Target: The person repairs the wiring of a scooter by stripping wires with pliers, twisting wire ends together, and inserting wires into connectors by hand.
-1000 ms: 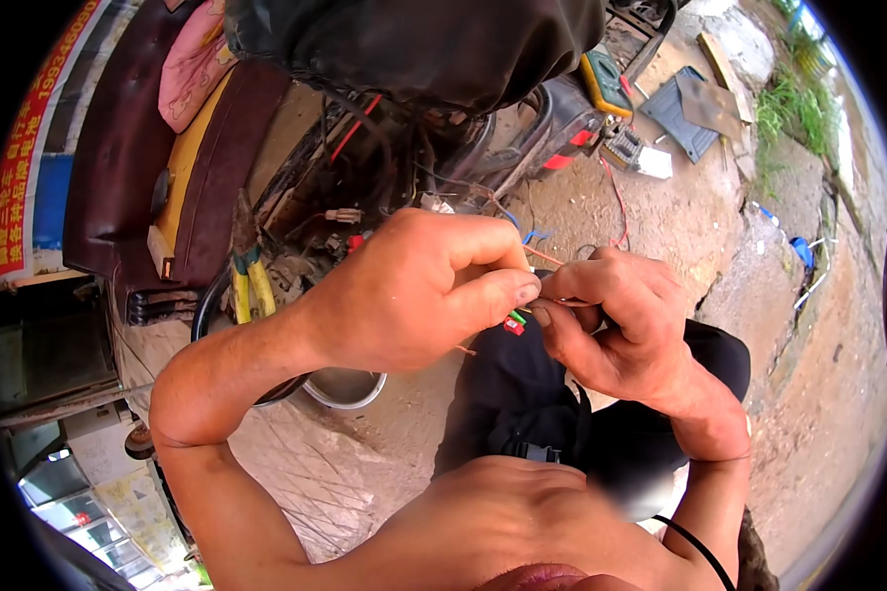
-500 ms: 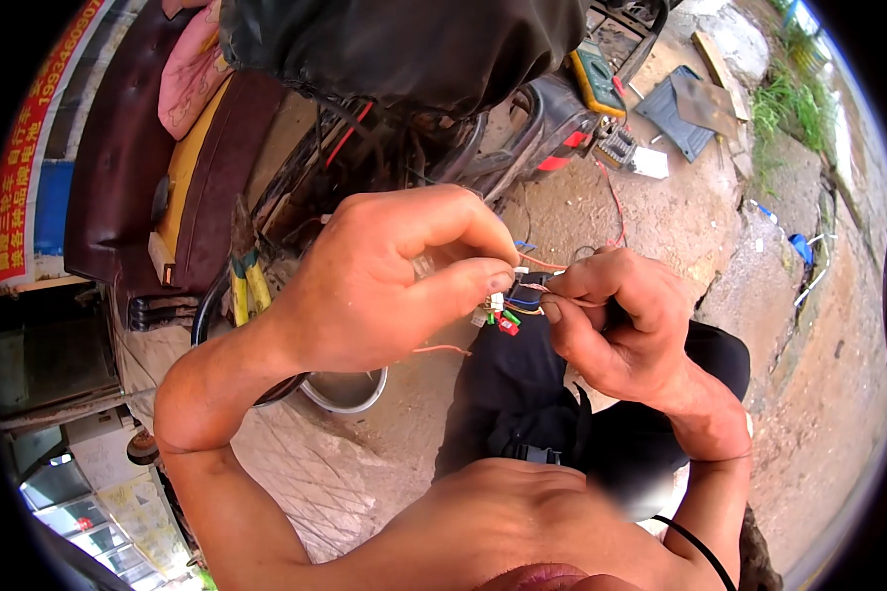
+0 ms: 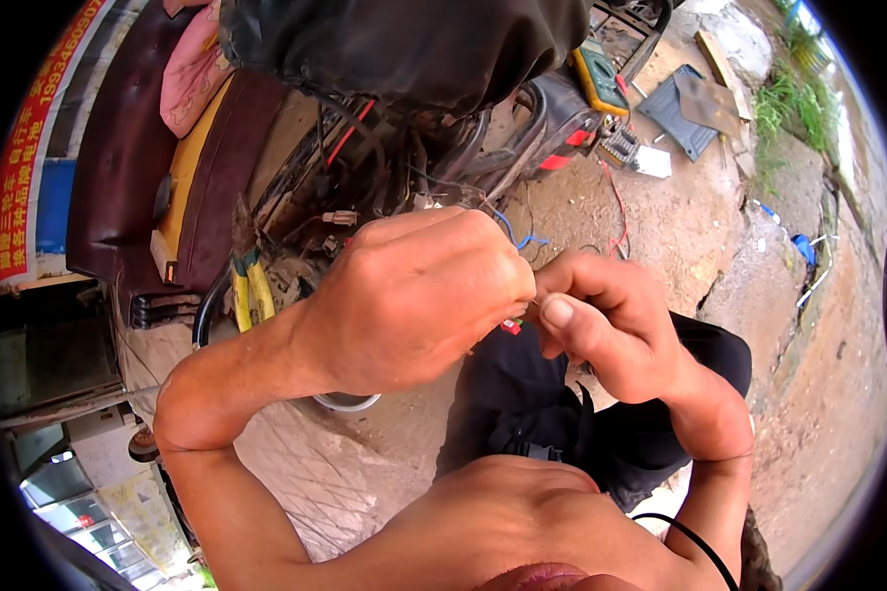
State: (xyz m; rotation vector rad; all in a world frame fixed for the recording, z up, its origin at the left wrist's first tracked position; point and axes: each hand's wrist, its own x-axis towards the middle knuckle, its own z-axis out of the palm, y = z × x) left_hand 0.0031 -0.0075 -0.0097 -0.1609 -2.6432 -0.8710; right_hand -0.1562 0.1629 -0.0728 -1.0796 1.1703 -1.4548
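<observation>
My left hand [image 3: 414, 305] is closed, its back up and its fingertips mostly hidden, so what they hold cannot be made out. Touching it or nearly so, my right hand [image 3: 611, 325] pinches a thin wire [image 3: 535, 302] between thumb and forefinger. A small red connector [image 3: 511, 325] peeks out under the left fingers. Beyond the hands a blue wire [image 3: 524, 238] curls over the ground, and a pale plug [image 3: 340, 217] hangs among the wiring of a vehicle with a black-covered seat [image 3: 394, 49].
A yellow-and-teal multimeter [image 3: 599, 79] rests at the vehicle's rear, near a white box [image 3: 652, 162] and a dark tray [image 3: 682, 123]. Yellow-handled pliers [image 3: 258, 295] are left of my hand. A maroon sofa [image 3: 113, 167] stands at the left. A round metal rim [image 3: 353, 402] shows below.
My left hand has rolled over, its back now covering the black connector and wires seen before. My right hand has shifted slightly left, its thumb turned up, and the hands are closer together.
</observation>
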